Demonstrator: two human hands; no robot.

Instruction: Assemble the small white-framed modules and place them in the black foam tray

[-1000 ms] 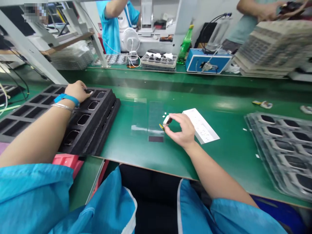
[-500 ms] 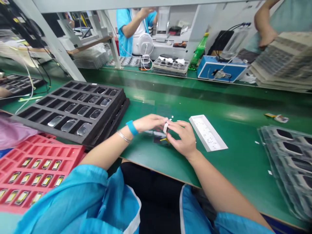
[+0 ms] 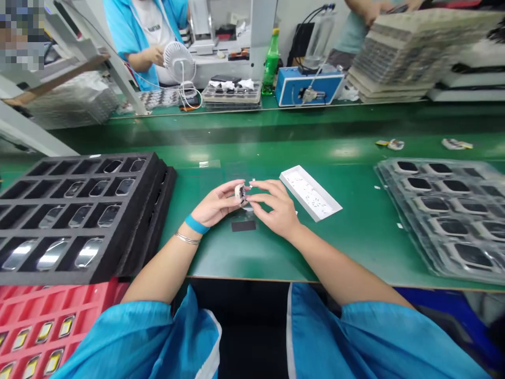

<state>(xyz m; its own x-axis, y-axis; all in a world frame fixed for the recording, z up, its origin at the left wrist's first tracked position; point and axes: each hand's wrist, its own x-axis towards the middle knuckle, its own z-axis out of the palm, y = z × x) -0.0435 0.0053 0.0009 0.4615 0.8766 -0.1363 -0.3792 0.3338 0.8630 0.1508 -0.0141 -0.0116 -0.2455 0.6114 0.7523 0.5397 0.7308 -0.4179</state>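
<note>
A small pale watch case (image 3: 239, 192) with a dark inner side stands tilted in front of me. My left hand (image 3: 219, 202) pinches it between thumb and fingers. My right hand (image 3: 274, 205) is bent in from the right, with its fingertips at the case's right edge; the exact contact there is too small to make out. A tiny white piece shows by the right fingertips. Just below the hands, a dark flat strip (image 3: 243, 226) lies on the green table (image 3: 236, 258).
A white box (image 3: 311, 192) of tiny parts lies right of my hands. Black foam trays (image 3: 130, 221) with watch screens and a red tray (image 3: 90, 305) stand left. Clear trays (image 3: 445, 210) are at right. Across the table are a fan (image 3: 179, 62), a blue box (image 3: 310, 87) and two people.
The view has swung to the right. The watch case has turned, showing its dark inner side, and my left hand now grips it more plainly. My right fingers have spread somewhat.
</note>
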